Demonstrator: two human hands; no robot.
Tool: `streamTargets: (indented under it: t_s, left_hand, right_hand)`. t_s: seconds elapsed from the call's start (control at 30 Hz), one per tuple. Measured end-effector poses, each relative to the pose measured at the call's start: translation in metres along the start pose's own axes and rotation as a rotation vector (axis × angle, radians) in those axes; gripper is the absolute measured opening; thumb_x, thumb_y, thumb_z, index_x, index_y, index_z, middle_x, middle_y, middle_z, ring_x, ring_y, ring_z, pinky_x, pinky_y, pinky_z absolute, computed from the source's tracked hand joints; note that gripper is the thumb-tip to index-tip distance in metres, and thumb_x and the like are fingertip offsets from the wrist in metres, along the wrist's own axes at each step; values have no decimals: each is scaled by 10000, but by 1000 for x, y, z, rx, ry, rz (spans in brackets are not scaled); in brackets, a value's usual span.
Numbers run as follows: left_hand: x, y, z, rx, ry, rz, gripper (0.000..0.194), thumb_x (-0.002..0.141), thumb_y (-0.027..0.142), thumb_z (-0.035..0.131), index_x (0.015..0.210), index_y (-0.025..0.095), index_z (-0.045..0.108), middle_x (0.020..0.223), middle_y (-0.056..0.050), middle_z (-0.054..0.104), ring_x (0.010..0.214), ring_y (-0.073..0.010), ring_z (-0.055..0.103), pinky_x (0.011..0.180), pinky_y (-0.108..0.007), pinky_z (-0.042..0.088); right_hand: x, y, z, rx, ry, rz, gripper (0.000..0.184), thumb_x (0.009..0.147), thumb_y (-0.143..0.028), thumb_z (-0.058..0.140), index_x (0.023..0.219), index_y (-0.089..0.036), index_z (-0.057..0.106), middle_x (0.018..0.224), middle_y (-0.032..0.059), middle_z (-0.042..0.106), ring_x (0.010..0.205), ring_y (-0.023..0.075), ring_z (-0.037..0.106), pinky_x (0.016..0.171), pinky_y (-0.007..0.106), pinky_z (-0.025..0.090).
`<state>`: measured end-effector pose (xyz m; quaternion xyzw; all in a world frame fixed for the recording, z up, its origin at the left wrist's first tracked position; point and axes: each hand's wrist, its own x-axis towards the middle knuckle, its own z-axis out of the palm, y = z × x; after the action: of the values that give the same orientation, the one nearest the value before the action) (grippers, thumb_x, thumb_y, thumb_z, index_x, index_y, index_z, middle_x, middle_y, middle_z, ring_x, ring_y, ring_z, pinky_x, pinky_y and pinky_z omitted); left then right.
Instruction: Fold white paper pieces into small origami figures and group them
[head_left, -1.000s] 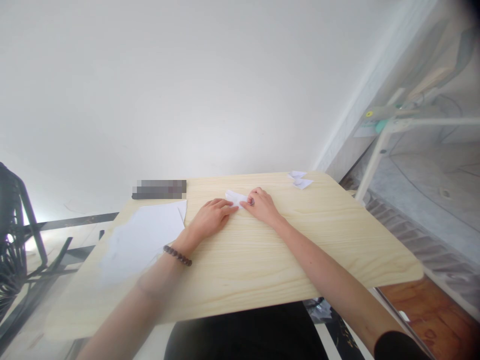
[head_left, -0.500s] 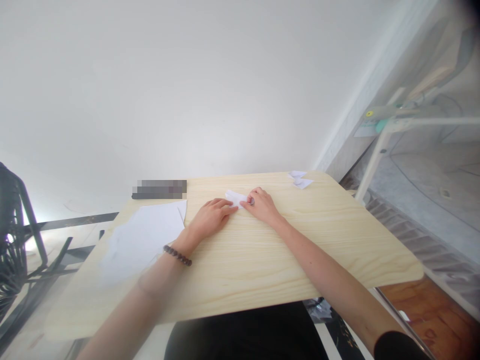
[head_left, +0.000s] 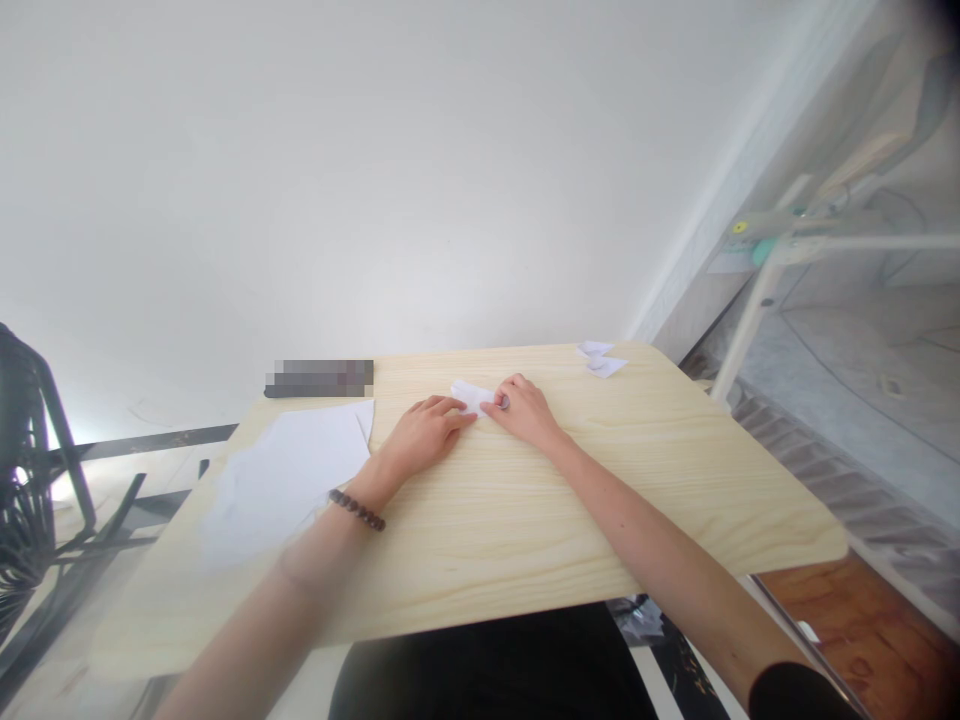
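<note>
A small folded piece of white paper point(head_left: 471, 395) lies near the middle of the wooden table, between my two hands. My left hand point(head_left: 426, 434) is closed on its left end, fingertips and thumb at the paper; a dark beaded bracelet circles that wrist. At the right end, my right hand point(head_left: 528, 412) pinches the paper between thumb and curled fingers. My fingers cover both ends, so the exact folds cannot be made out.
White paper sheets point(head_left: 292, 470) lie on the left of the table point(head_left: 510, 560). Behind them is a dark, pixelated object point(head_left: 321, 380). Folded paper pieces point(head_left: 604, 365) sit at the back right. A black chair point(head_left: 45, 420) stands at the left; a wall rises behind.
</note>
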<state>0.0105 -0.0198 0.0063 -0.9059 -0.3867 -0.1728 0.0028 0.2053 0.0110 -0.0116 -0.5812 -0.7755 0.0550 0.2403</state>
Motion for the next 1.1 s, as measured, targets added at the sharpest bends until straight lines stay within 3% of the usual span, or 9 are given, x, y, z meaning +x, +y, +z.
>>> streamTargets:
  t_s: [0.4,0.6,1.1]
  left_hand:
    - [0,-1,0,7,0,1,343,821,186,396,1112,304,535,1103,-33,536,1025,-185,469,883,-343,382]
    - [0,-1,0,26,-12,2,321,834,205,379,1091,286,553,1106,-36,533,1025,-189,465,880,-342,382]
    - [1,-1,0,34,-27,-7,321,828,208,390,1091,299,551,1086,-23,541,1013,-186,463,869,-334,381]
  right_hand:
    - [-4,-1,0,12,19,-55,305,677,-448,552,859,-204,523,941,45,478,899,184,473,799,322,345]
    - [0,4,3,72,-9,-18,280,657,-416,573,844,-213,525,950,32,465,912,175,474,824,334,340]
    - [7,17,-7,366,-126,-76,136,651,-155,505,783,-185,516,862,13,458,774,118,473,735,256,389]
